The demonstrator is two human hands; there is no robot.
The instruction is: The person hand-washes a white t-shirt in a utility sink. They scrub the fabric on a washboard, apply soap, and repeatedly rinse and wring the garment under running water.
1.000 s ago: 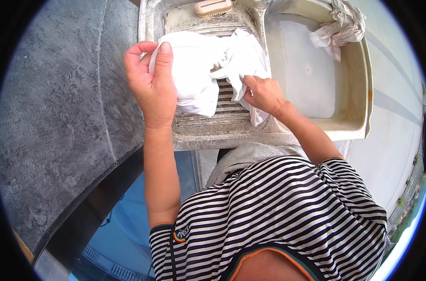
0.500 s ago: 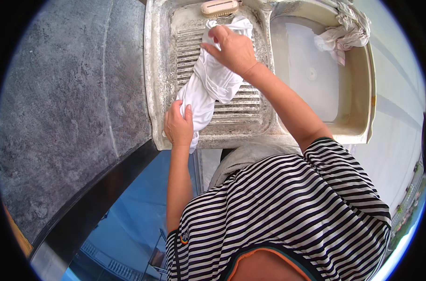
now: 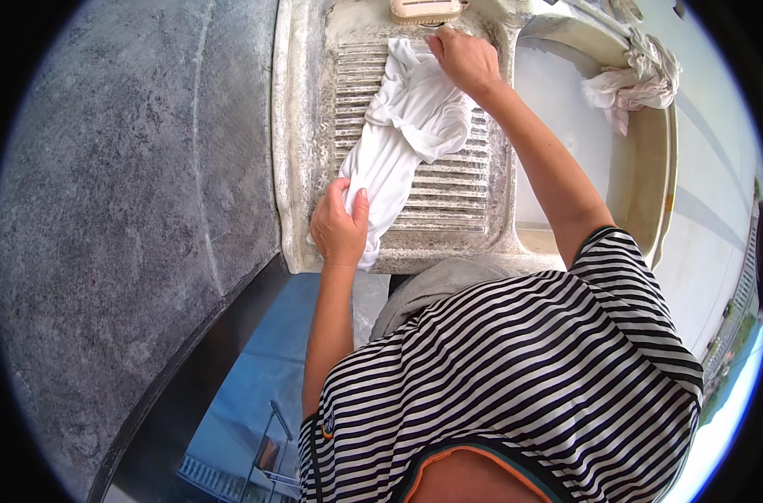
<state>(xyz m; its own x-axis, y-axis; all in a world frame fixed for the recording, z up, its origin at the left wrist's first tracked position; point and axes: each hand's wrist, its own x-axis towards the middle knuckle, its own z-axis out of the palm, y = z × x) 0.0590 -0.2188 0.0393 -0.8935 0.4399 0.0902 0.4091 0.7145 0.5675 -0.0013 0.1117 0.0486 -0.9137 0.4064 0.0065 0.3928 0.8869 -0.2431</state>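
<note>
A wet-looking white cloth (image 3: 390, 159) lies bunched and lengthwise over the ribbed washboard (image 3: 457, 197) of a stone-like laundry sink. My left hand (image 3: 339, 225) grips its near end by the sink's front edge, thumb on top and fingers at the side. At the far right corner of the cloth is my right hand (image 3: 469, 63), its fingers curled in. Whatever those fingers hold, if anything, is hidden. Just beyond lies a scrub brush (image 3: 426, 10) with a pale pink back.
To the right of the washboard, a basin (image 3: 561, 126) holds cloudy water. A crumpled pale cloth (image 3: 637, 84) hangs over its far right rim. A grey stone-look countertop (image 3: 138, 151) adjoins the sink on the left.
My right hand has moved right and away from the middle of the cloth to its far corner. My left hand stays on the near end. The whole view has shifted slightly.
</note>
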